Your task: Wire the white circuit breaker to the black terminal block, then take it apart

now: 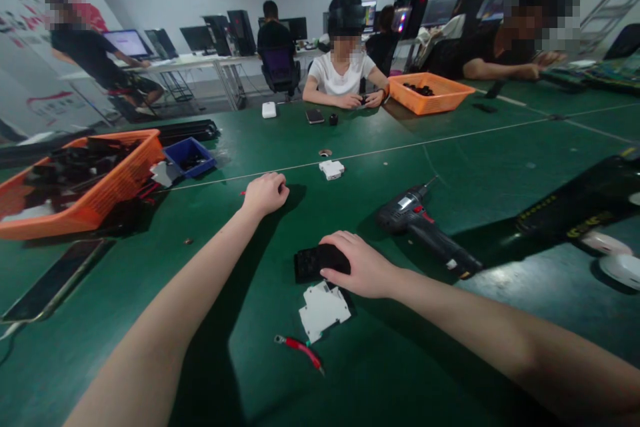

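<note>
My right hand [363, 265] is closed around a black block-shaped part [310, 263] resting on the green table; its fingers hide the part's right end. Just below lies a white circuit breaker [324, 310] on its side. Nearer me is a short red wire [300, 345] with a metal ring lug at one end. My left hand [267, 193] is farther forward, fingers curled inward, and whatever they hold is hidden. A small red tip [243, 193] shows to its left. Beyond, a second white circuit breaker [332, 169] sits near a round hole in the table.
A cordless drill [425, 227] lies right of my right hand. On the left are an orange basket [107, 197] of black parts, a blue bin [190, 159] and a phone [55, 280]. A co-worker [345, 73] sits opposite, beside another orange basket [425, 103].
</note>
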A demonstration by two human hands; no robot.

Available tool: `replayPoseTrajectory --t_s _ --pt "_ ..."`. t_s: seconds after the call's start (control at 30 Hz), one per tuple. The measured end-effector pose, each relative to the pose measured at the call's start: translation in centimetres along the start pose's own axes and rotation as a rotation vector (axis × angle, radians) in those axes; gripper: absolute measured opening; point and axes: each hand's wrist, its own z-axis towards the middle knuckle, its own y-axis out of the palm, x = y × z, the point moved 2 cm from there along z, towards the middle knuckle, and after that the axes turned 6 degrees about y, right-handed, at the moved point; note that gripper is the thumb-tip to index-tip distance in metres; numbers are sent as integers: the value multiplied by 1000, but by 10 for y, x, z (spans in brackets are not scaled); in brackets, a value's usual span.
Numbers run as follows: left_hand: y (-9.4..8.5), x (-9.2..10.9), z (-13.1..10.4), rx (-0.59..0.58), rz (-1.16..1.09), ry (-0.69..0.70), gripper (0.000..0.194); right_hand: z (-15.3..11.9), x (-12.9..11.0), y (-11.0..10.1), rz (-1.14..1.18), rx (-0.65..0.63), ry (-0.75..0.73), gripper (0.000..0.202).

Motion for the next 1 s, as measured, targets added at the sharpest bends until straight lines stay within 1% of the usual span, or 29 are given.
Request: replayPoseTrajectory --t_s 0.1,0.27,0.4,0.53,0.63,0.73,0.93,1.0 --pt "8 4 20 4 -14 35 21 0 0 -1 9 -9 10 39" --pt "15 13 48 10 -32 105 21 0 -1 -3 20 -20 26 40" --pt "20 22 65 14 -55 162 22 0 0 -4 46 -28 47 42" --pt "21 32 78 8 -87 215 31 0 2 -5 54 -43 59 42" --pt "18 40 79 10 -92 233 40 -1 3 -5 62 -44 48 41" --pt "14 43 74 17 -86 226 47 -2 3 -5 65 -39 40 41" --pt "15 40 64 -26 -78 269 47 -2 3 -3 60 -14 16 41" --pt "14 38 62 -28 -89 262 49 -3 3 -3 49 -12 10 41"
